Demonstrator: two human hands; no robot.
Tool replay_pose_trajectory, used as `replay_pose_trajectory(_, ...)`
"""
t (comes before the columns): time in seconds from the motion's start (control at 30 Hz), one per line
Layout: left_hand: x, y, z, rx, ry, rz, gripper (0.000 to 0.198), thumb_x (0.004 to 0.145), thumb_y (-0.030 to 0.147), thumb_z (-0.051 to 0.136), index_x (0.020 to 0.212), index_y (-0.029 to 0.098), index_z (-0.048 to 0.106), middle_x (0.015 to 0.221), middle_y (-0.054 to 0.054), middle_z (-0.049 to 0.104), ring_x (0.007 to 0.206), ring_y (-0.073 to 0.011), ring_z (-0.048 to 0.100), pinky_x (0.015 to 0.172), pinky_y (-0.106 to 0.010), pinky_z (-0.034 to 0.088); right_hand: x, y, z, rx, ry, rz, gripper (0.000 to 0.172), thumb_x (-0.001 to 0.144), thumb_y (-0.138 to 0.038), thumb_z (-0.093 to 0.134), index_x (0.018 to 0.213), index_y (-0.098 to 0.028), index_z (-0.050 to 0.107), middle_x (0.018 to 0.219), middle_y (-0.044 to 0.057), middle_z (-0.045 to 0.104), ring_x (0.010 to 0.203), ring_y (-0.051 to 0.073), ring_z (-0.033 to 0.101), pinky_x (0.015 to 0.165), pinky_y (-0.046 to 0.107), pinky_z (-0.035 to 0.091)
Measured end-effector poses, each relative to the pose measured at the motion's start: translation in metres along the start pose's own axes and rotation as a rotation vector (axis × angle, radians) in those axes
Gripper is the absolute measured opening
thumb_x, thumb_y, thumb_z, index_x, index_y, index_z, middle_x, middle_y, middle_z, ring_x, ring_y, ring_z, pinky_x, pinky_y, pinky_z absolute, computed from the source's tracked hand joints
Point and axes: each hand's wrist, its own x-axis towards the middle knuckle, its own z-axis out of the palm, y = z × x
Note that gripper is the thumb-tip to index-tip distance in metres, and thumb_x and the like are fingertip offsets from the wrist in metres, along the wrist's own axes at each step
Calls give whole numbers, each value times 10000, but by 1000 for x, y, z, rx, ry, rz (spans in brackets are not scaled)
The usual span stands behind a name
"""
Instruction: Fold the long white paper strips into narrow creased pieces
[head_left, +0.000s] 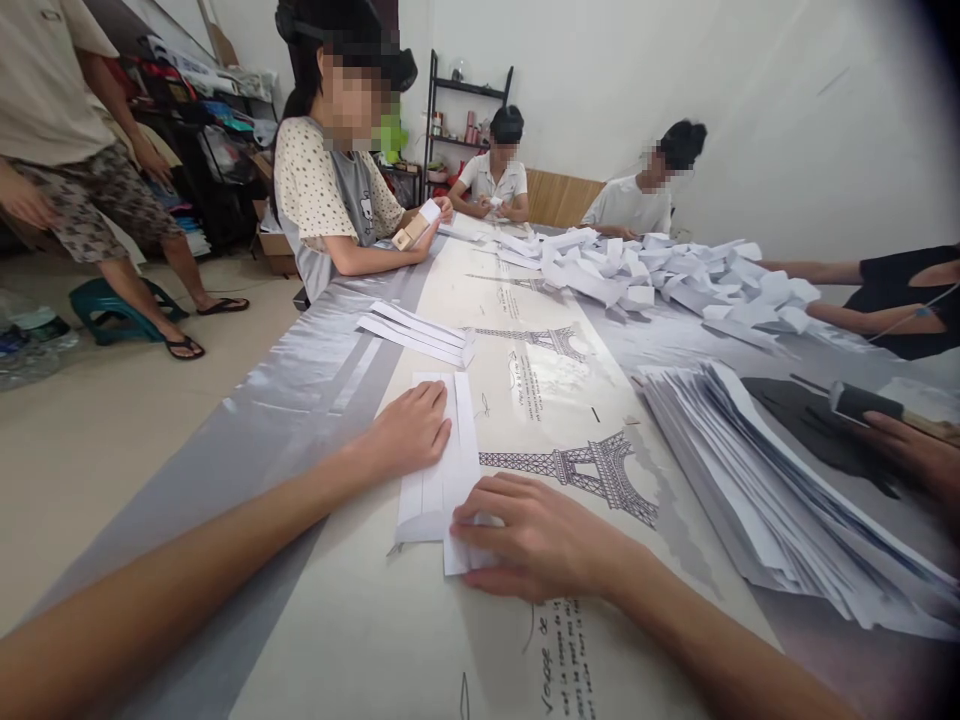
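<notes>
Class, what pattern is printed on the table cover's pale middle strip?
Black lattice towers with lettering decorate the pale middle strip; the head view shows it best.

White paper strips, creased, side by side

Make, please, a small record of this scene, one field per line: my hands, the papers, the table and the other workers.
Left hand: resting on white folded papers, near their far end
Right hand: touching the near end of the same papers
Beyond left hand: more white strips, on the table
Table cover: pale, with printed towers and writing
Right side: stack of white sheets; farther, loose paper heap
Left co-worker: holding a wood-coloured block
Right-edge hand: holding a dark tool, type unclear
</notes>
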Motion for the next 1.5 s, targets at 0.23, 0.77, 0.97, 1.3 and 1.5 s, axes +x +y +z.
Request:
replay_pose_trajectory(0.23, 0, -2, 2, -12, 14, 15, 394, 1000, 241, 356, 1265, 27, 554, 1297, -229, 595, 1256, -323, 533, 1050, -445, 451, 9, -13, 11, 153, 58, 150, 218, 989, -189, 512, 907, -187, 715, 922, 72, 684, 795, 183, 597, 685, 320, 521)
replay_pose_trajectory(0.77, 0, -1, 1, -42, 11, 10, 378, 987, 224, 367, 1253, 33, 556, 1288, -229, 592, 1250, -329, 528, 1040, -449, 448, 15, -6, 20, 469, 108, 470, 77, 945, -169, 644, 900, -200, 698, 908, 17, 690, 778, 149, 634, 719, 268, 499)
replay_pose_trajectory(0.97, 0, 0, -2, -48, 2, 13, 368, 987, 223, 345, 1237, 48, 551, 1267, -222, 599, 1221, -325, 537, 1012, -453, 465, 15, -5, 23, 449, 105, 455, 86, 970, -194, 621, 941, -198, 702, 936, 28, 695, 824, 164, 648, 759, 293, 514)
replay_pose_trajectory(1.3, 0, -2, 1, -54, 22, 21, 378, 984, 221, 349, 1255, 54, 551, 1271, -219, 595, 1225, -329, 532, 1021, -461, 454, 16, -7, 24, 398, 99, 431, 84, 981, -180, 591, 954, -190, 670, 935, 43, 665, 854, 177, 635, 762, 304, 508)
replay_pose_trajectory(1.5, 0, -3, 3, -61, 28, 22, 379, 981, 222, 362, 1259, 48, 552, 1282, -222, 590, 1214, -323, 543, 1025, -456, 451, 13, -5, 26, 456, 104, 499, 77, 953, -207, 625, 1000, -224, 566, 995, 31, 653, 822, 164, 603, 709, 290, 484)
